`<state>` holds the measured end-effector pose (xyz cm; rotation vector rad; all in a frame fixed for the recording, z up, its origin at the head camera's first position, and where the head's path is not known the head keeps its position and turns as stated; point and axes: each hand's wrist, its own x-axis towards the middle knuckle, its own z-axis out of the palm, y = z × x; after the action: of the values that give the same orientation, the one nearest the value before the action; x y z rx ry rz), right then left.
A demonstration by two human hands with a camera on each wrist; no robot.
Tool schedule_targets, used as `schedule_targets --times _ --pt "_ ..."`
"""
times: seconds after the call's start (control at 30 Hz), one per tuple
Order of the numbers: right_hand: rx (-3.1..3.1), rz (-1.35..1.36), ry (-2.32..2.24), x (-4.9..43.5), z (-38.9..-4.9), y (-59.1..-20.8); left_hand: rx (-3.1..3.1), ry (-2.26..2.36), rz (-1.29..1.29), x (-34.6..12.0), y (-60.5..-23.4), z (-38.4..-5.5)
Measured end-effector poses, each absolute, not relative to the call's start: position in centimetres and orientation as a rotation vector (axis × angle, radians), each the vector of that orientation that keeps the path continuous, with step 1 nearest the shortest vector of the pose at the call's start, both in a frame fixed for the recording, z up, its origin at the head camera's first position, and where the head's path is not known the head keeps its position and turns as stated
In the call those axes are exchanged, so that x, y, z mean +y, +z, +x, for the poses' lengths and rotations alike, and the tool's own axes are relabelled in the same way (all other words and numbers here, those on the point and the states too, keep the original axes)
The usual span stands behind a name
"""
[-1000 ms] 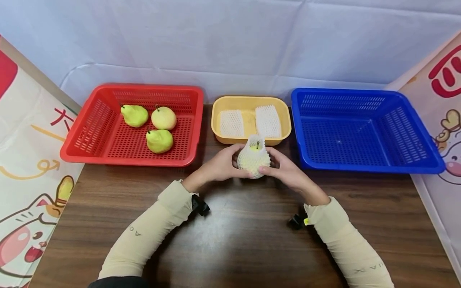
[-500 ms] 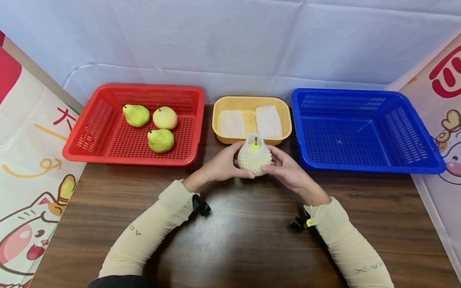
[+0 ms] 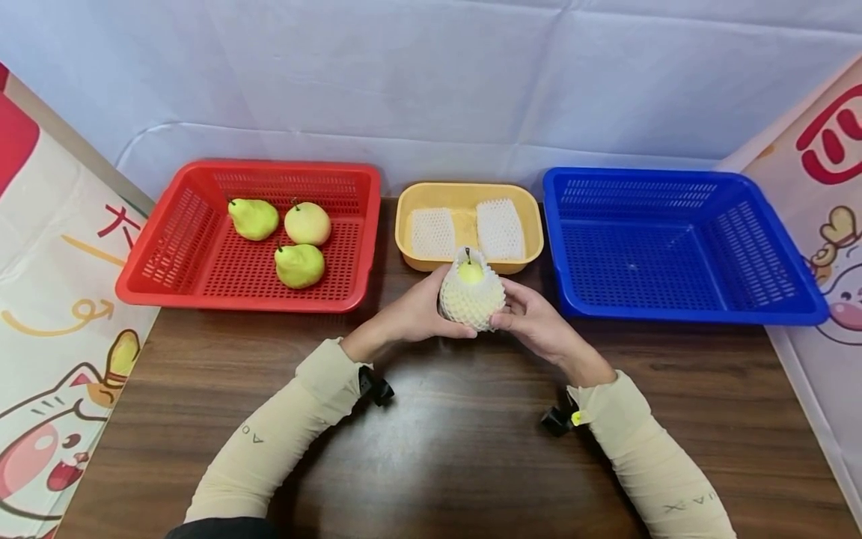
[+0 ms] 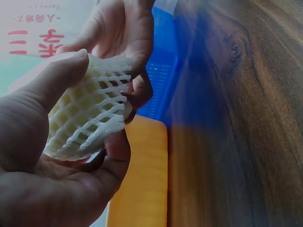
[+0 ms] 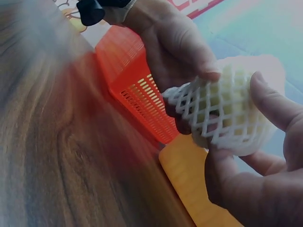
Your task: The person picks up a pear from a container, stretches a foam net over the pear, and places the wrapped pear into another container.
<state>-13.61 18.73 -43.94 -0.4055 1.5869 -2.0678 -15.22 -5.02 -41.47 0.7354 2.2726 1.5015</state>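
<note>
Between both hands is a pear (image 3: 471,271) in a white foam fruit net (image 3: 471,303), its stem and yellow-green top showing at the net's upper opening. My left hand (image 3: 424,308) grips it from the left, thumb across the near side and fingers curled round beneath. From the right, my right hand (image 3: 535,318) pinches the net with thumb and fingers. In the left wrist view the net's lower edge (image 4: 116,94) stands stretched past the fruit. The right wrist view shows the net (image 5: 232,109) held between the fingers of both hands.
A red basket (image 3: 245,298) with several pears (image 3: 299,266) stands at the left. Just behind the hands is a yellow tray (image 3: 469,192) with two flat foam nets (image 3: 500,229). A blue basket (image 3: 687,311) stands at the right on the wooden table (image 3: 431,442).
The netted pear has turned and shifted slightly left, its top now showing more within the net opening. Both hands keep hold, and the right fingers have shifted a little on the net.
</note>
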Motion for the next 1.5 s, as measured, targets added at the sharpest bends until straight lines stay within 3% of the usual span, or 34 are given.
schedule_targets --times 0.63,1.5 --pt "1.828 -0.463 -2.002 18.0 -13.5 -42.3 1.961 1.729 0.657 -5.7 -40.8 -15.6" --pt "2.007 -0.381 -1.922 17.1 -12.6 -40.6 2.102 1.636 0.680 -5.6 -40.0 -14.8"
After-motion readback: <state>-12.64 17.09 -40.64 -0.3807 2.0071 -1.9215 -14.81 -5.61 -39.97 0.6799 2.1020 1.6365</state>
